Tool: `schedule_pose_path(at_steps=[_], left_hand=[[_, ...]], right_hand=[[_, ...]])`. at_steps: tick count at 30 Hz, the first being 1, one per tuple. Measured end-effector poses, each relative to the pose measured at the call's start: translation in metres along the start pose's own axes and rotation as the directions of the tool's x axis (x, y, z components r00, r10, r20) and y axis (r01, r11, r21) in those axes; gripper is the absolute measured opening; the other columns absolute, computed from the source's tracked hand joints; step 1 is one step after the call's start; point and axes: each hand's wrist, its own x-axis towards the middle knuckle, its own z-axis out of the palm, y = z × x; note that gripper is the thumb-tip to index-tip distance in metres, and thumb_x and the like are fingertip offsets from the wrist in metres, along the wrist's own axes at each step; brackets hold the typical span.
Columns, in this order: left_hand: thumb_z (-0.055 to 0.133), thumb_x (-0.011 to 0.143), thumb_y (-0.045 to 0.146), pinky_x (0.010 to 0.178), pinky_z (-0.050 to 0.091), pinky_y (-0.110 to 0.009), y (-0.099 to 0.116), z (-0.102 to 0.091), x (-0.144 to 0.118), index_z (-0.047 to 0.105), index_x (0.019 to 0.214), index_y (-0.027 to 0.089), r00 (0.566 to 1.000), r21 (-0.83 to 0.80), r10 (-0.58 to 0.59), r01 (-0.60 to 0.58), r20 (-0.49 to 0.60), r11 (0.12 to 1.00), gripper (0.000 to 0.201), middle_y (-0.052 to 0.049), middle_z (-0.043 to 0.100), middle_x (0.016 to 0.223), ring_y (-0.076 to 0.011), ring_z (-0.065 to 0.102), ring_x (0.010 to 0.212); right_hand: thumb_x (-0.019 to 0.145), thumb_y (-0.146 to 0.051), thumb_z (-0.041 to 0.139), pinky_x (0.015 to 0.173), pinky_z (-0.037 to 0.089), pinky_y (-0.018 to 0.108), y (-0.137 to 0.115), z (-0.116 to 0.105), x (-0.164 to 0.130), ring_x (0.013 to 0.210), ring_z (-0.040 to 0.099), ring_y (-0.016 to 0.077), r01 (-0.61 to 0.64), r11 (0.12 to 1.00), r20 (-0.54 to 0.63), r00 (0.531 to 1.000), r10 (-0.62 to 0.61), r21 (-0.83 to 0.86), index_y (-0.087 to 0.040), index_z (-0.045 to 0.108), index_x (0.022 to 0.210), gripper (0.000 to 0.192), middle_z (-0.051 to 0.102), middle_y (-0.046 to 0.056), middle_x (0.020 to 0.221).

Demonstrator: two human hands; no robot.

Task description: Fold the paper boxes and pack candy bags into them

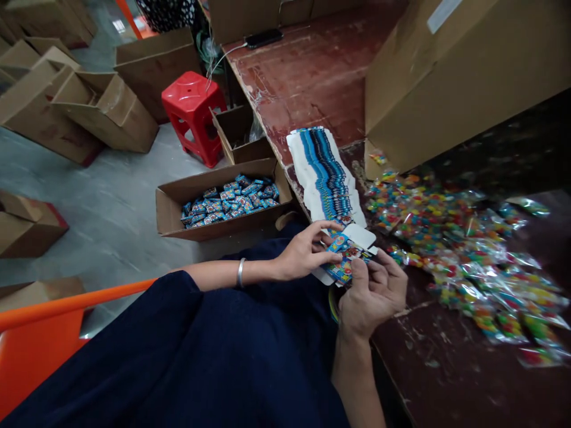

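Note:
Between my two hands is a small blue printed candy box (342, 270) with white end flaps standing out. My left hand (306, 252) grips its left side, fingers over the top edge and thumb on the printed face. On the other side, my right hand (372, 291) pinches the box between thumb and fingers; some of those fingertips are hidden behind it. Just beyond the box, a fanned row of flat, unfolded cartons (328, 172) lies along the table edge. To the right of my right hand spreads a heap of clear packets of colourful candy (468, 261).
A long cardboard box (172, 208) of small blue boxes (229, 199) stands left of the table (307, 77). A large carton (446, 89) rises behind the candy. A red stool (191, 98), more cartons (107, 110), a phone (264, 38) with a cable and an orange chair (40, 356) surround me.

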Motion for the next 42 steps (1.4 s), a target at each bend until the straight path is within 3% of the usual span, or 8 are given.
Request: schedule_pose_path(at_steps=[4, 11, 14, 18, 26, 32, 36, 42], left_hand=[[0.076, 0.085, 0.026, 0.079, 0.057, -0.03, 0.009, -0.008, -0.003, 0.058, 0.146, 0.024, 0.988, 0.188, 0.083, -0.107, 0.132, 0.976, 0.063, -0.009, 0.068, 0.125, -0.0157, 0.068, 0.083], [0.072, 0.086, 0.018, 0.09, 0.056, -0.032, 0.023, -0.02, 0.003, 0.075, 0.111, 0.016, 0.943, 0.241, 0.007, -0.092, 0.332, 0.966, 0.026, -0.009, 0.072, 0.112, -0.0201, 0.069, 0.097], [0.071, 0.088, 0.017, 0.087, 0.056, -0.029, 0.026, -0.018, 0.007, 0.073, 0.11, 0.016, 0.946, 0.251, -0.023, -0.062, 0.323, 0.966, 0.023, -0.008, 0.069, 0.112, -0.0164, 0.069, 0.092], [0.077, 0.083, 0.018, 0.081, 0.056, -0.023, 0.022, -0.011, 0.008, 0.067, 0.106, 0.017, 0.973, 0.19, 0.035, -0.08, 0.229, 0.978, 0.025, -0.005, 0.066, 0.103, -0.0153, 0.065, 0.094], [0.079, 0.083, 0.022, 0.084, 0.058, -0.027, 0.028, -0.01, 0.009, 0.07, 0.114, 0.017, 0.972, 0.222, 0.006, -0.06, 0.235, 0.973, 0.033, -0.008, 0.07, 0.109, -0.0184, 0.067, 0.1], [0.08, 0.085, 0.026, 0.086, 0.056, -0.028, 0.03, -0.012, 0.012, 0.07, 0.112, 0.015, 0.944, 0.176, -0.071, 0.014, 0.322, 0.984, 0.03, -0.007, 0.07, 0.103, -0.0169, 0.068, 0.092], [0.085, 0.081, 0.031, 0.08, 0.055, -0.026, 0.027, -0.015, 0.016, 0.068, 0.104, 0.014, 0.921, 0.144, -0.115, 0.066, 0.373, 0.987, 0.033, -0.006, 0.068, 0.102, -0.0145, 0.067, 0.086], [0.096, 0.069, 0.035, 0.075, 0.055, -0.023, 0.02, -0.014, 0.015, 0.061, 0.099, 0.016, 0.969, 0.029, -0.114, 0.11, 0.22, 0.994, 0.05, -0.003, 0.067, 0.098, -0.0112, 0.067, 0.078]], right_hand=[[0.083, -0.047, 0.081, 0.072, 0.06, 0.034, 0.0, 0.003, -0.002, 0.077, 0.071, 0.0193, 0.082, 0.994, -0.007, 0.997, -0.083, -0.078, -0.018, 0.072, 0.116, 0.045, 0.071, 0.006, 0.095], [0.092, -0.042, 0.072, 0.077, 0.056, 0.033, 0.007, -0.011, 0.003, 0.086, 0.068, 0.0188, 0.159, 0.985, 0.233, 0.962, -0.142, -0.058, -0.021, 0.066, 0.087, 0.023, 0.067, 0.004, 0.096], [0.092, -0.04, 0.074, 0.083, 0.057, 0.034, 0.008, -0.013, 0.004, 0.099, 0.069, 0.0211, 0.147, 0.989, 0.235, 0.962, -0.139, -0.014, -0.02, 0.064, 0.085, 0.023, 0.068, 0.007, 0.109], [0.087, -0.038, 0.08, 0.083, 0.06, 0.033, 0.009, -0.011, 0.003, 0.095, 0.071, 0.0191, 0.07, 0.993, 0.11, 0.991, -0.081, 0.095, -0.023, 0.064, 0.108, 0.03, 0.069, 0.005, 0.109], [0.088, -0.039, 0.079, 0.083, 0.063, 0.035, 0.011, -0.018, 0.009, 0.093, 0.075, 0.0213, 0.064, 0.994, 0.186, 0.979, -0.08, 0.089, -0.025, 0.062, 0.128, 0.046, 0.074, 0.006, 0.111], [0.096, -0.04, 0.069, 0.089, 0.062, 0.04, 0.023, -0.023, 0.005, 0.1, 0.074, 0.0244, 0.221, 0.975, 0.238, 0.949, -0.207, -0.033, -0.024, 0.072, 0.099, 0.016, 0.074, 0.008, 0.109], [0.098, -0.037, 0.067, 0.095, 0.062, 0.043, 0.022, -0.02, 0.001, 0.108, 0.075, 0.0254, 0.235, 0.971, 0.215, 0.952, -0.22, -0.047, -0.024, 0.071, 0.098, 0.014, 0.075, 0.009, 0.113], [0.094, -0.036, 0.074, 0.091, 0.064, 0.039, 0.004, -0.017, 0.006, 0.102, 0.077, 0.0235, 0.151, 0.989, 0.223, 0.963, -0.149, 0.008, -0.025, 0.073, 0.107, 0.017, 0.077, 0.008, 0.115]])
